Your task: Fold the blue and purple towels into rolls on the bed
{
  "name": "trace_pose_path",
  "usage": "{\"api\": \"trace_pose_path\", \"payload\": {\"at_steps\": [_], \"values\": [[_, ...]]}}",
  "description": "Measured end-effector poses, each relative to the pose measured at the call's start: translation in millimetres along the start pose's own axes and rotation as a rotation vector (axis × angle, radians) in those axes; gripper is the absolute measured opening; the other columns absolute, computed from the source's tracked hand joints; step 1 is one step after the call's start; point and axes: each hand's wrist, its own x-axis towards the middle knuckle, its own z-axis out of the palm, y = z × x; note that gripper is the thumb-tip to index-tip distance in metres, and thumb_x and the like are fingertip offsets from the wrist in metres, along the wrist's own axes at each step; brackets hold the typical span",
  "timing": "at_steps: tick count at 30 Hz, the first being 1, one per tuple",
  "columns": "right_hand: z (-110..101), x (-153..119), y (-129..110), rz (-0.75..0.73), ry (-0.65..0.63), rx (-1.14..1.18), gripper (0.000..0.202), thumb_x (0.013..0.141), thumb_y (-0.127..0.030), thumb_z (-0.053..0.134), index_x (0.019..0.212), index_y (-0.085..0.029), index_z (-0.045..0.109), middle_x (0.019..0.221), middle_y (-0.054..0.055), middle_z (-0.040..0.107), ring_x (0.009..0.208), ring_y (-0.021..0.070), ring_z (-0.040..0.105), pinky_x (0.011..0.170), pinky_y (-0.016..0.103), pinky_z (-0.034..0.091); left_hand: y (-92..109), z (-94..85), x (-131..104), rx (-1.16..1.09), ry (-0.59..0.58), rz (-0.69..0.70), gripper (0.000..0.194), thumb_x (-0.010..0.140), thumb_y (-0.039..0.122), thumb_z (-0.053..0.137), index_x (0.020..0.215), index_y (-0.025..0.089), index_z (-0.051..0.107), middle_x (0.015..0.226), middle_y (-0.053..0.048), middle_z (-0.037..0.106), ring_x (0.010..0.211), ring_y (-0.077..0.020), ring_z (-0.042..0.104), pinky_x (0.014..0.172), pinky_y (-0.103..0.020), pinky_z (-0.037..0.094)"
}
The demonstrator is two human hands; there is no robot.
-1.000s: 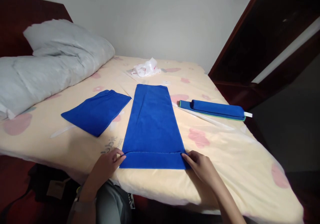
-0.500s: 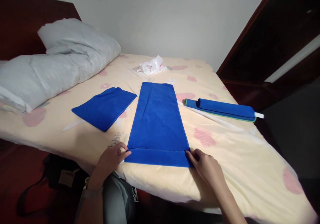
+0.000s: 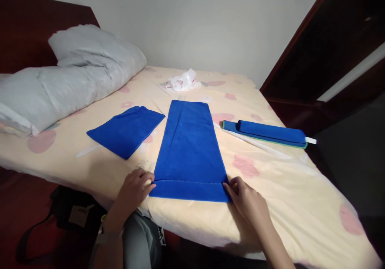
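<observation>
A long blue cloth (image 3: 191,144) lies flat on the bed, its near end folded over into a narrow band. At the left end of that band, my left hand (image 3: 136,189) pinches the cloth's edge between thumb and fingers. My right hand (image 3: 245,195) pinches the right end of the same band. To the left rests a second blue cloth (image 3: 128,130), folded into a smaller piece. On the right side is a rolled blue cloth (image 3: 270,132) with green edging and a white tag at its end.
The bed (image 3: 300,205) has a pale yellow sheet with pink shapes. A crumpled white plastic bag (image 3: 184,80) sits toward the wall. A grey quilt (image 3: 81,72) is heaped at the left. On the floor at lower left is a black bag (image 3: 64,209).
Both hands keep their hold on the folded band, and the left hand's fingers have shifted slightly. The view has tilted a little; the cloths lie as before.
</observation>
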Motion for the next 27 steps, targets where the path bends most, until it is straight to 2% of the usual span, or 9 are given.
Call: {"api": "trace_pose_path", "payload": {"at_steps": [4, 6, 8, 11, 14, 16, 21, 23, 27], "values": [[-8.5, -2.9, -3.7, -0.377, 0.167, 0.117, 0.023, 0.101, -0.033, 0.043, 0.1, -0.022, 0.063, 0.103, 0.011, 0.065, 0.097, 0.0282, 0.062, 0.078, 0.038, 0.049, 6.9, 3.9, 3.7, -0.1, 0.004, 0.23, 0.03, 0.09, 0.007, 0.043, 0.093, 0.024, 0.068, 0.093, -0.002, 0.066, 0.095, -0.0174, 0.061, 0.091, -0.033, 0.045], [-14.4, -6.1, -6.3, -0.522, 0.078, 0.205, 0.021, 0.1, -0.032, 0.048, 0.106, -0.023, 0.066, 0.113, 0.009, 0.064, 0.106, 0.0267, 0.06, 0.091, 0.04, 0.048, 8.5, 5.5, 4.0, -0.147, -0.028, 0.247, 0.037, 0.086, 0.002, 0.041, 0.095, 0.024, 0.069, 0.097, -0.003, 0.069, 0.098, -0.0168, 0.062, 0.092, -0.033, 0.047], [-18.5, -8.8, -6.9, -0.573, -0.075, 0.267, 0.024, 0.095, -0.034, 0.059, 0.117, -0.025, 0.066, 0.123, 0.007, 0.063, 0.113, 0.0259, 0.058, 0.098, 0.04, 0.047, 8.1, 5.5, 2.2, -0.153, -0.034, 0.208, 0.034, 0.082, 0.004, 0.046, 0.097, 0.023, 0.07, 0.099, -0.003, 0.071, 0.099, -0.0179, 0.064, 0.094, -0.033, 0.049], [-19.5, -9.0, -2.4, -0.55, -0.213, 0.308, 0.04, 0.088, -0.029, 0.067, 0.128, -0.026, 0.063, 0.132, 0.007, 0.059, 0.12, 0.0265, 0.056, 0.102, 0.04, 0.047, 3.8, 3.1, -3.5, -0.138, -0.058, 0.113, 0.034, 0.076, 0.013, 0.059, 0.104, 0.026, 0.071, 0.108, -0.003, 0.073, 0.106, -0.0219, 0.066, 0.099, -0.037, 0.05], [-16.4, -5.0, 3.2, -0.497, -0.203, 0.365, 0.041, 0.086, -0.019, 0.059, 0.126, -0.024, 0.065, 0.131, 0.007, 0.061, 0.12, 0.0255, 0.057, 0.104, 0.039, 0.046, -2.7, 0.5, -8.1, -0.158, -0.132, 0.015, 0.05, 0.069, 0.018, 0.066, 0.117, 0.03, 0.069, 0.122, -0.002, 0.07, 0.116, -0.0248, 0.063, 0.103, -0.038, 0.049], [-12.7, -1.5, 5.2, -0.473, -0.17, 0.434, 0.034, 0.087, -0.018, 0.055, 0.117, -0.024, 0.07, 0.126, 0.006, 0.064, 0.117, 0.0248, 0.059, 0.103, 0.037, 0.046, -6.9, 0.0, -8.2, -0.199, -0.169, -0.031, 0.049, 0.07, 0.019, 0.064, 0.117, 0.032, 0.068, 0.125, -0.002, 0.069, 0.117, -0.0242, 0.063, 0.102, -0.037, 0.05], [2.3, 6.1, 8.1, -0.249, -0.077, 0.675, 0.026, 0.096, -0.037, 0.053, 0.107, -0.021, 0.07, 0.108, 0.007, 0.071, 0.097, 0.0245, 0.067, 0.084, 0.032, 0.053, -13.9, 0.8, -3.7, -0.333, -0.157, -0.116, 0.022, 0.083, 0.03, 0.059, 0.102, 0.028, 0.07, 0.115, -0.002, 0.073, 0.11, -0.0217, 0.067, 0.1, -0.035, 0.05], [7.9, 8.8, 8.2, -0.155, -0.052, 0.742, 0.031, 0.097, -0.044, 0.051, 0.105, -0.02, 0.068, 0.1, 0.006, 0.073, 0.088, 0.0239, 0.068, 0.079, 0.031, 0.052, -15.0, -0.3, -3.0, -0.357, -0.168, -0.137, 0.024, 0.08, 0.032, 0.065, 0.103, 0.028, 0.069, 0.115, -0.002, 0.073, 0.111, -0.0222, 0.066, 0.1, -0.034, 0.05], [12.9, 12.8, 4.1, -0.096, -0.014, 0.805, 0.036, 0.098, -0.05, 0.05, 0.102, -0.019, 0.067, 0.098, 0.006, 0.073, 0.09, 0.0245, 0.067, 0.082, 0.031, 0.051, -14.0, -2.3, -1.1, -0.371, -0.146, -0.158, 0.027, 0.079, 0.033, 0.067, 0.105, 0.026, 0.067, 0.11, -0.003, 0.073, 0.105, -0.0228, 0.067, 0.096, -0.034, 0.051]]}}
